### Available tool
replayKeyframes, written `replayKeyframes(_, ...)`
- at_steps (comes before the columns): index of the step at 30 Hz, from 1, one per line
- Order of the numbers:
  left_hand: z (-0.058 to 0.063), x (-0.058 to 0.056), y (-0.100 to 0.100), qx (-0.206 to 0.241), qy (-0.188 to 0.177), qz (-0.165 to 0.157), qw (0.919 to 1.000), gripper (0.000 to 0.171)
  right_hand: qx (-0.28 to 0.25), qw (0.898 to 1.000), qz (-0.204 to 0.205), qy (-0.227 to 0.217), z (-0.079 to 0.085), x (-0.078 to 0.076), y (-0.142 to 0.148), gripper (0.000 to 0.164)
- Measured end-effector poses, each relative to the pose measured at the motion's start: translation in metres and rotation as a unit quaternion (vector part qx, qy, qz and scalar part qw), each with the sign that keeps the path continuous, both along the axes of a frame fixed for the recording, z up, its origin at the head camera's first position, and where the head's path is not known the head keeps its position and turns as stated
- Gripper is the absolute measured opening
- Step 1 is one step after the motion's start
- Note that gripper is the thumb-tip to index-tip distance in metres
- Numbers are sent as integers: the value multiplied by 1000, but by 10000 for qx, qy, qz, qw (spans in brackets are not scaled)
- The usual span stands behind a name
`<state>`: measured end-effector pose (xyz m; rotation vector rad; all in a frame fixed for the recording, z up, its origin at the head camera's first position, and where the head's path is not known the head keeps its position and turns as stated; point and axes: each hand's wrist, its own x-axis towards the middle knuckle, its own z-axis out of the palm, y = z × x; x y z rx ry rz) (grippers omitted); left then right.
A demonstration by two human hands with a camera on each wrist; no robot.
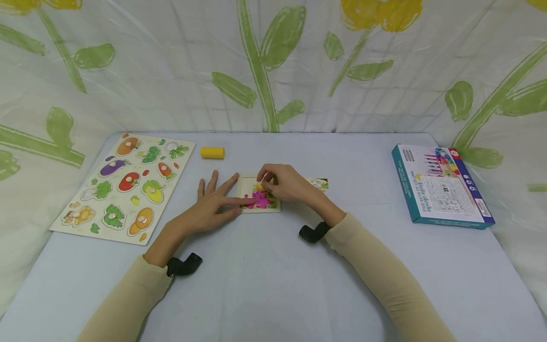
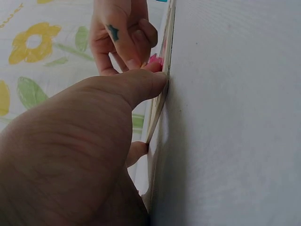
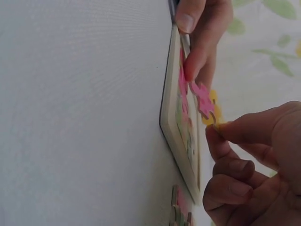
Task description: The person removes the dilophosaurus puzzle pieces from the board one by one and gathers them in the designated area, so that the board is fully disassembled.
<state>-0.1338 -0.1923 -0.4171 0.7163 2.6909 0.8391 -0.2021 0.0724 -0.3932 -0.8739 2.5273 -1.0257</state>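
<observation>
A small wooden puzzle tray [image 1: 248, 181] lies mid-table, with pink and green jigsaw pieces [image 1: 260, 203] in its lower part. My left hand [image 1: 208, 209] is at the tray's left side, fingers spread and fairly straight. Its index finger reaches over the tray onto the pink pieces, and its thumb touches the tray's edge in the left wrist view. Above the tray, my right hand [image 1: 285, 183] pinches a pink-and-yellow puzzle piece [image 3: 205, 101] between thumb and index finger. In the right wrist view that piece is tilted and raised off the tray [image 3: 170, 101].
More puzzle pieces [image 1: 319, 183] lie right of the tray, partly behind the right wrist. A vegetable peg board [image 1: 96, 167] lies on the left. A yellow cylinder [image 1: 212, 152] rests behind the left hand. On the right is a boxed bead set [image 1: 444, 190].
</observation>
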Motion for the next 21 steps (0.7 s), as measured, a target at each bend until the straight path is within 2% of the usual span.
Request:
replayKeyframes(10, 0, -1, 1, -109, 18, -35, 9999, 37, -165, 9990, -111, -406, 7, 0, 16, 14)
replayKeyframes(21, 0, 0, 1, -103, 89, -40, 9999, 37, -162, 9996, -153, -172, 8, 2, 52, 13)
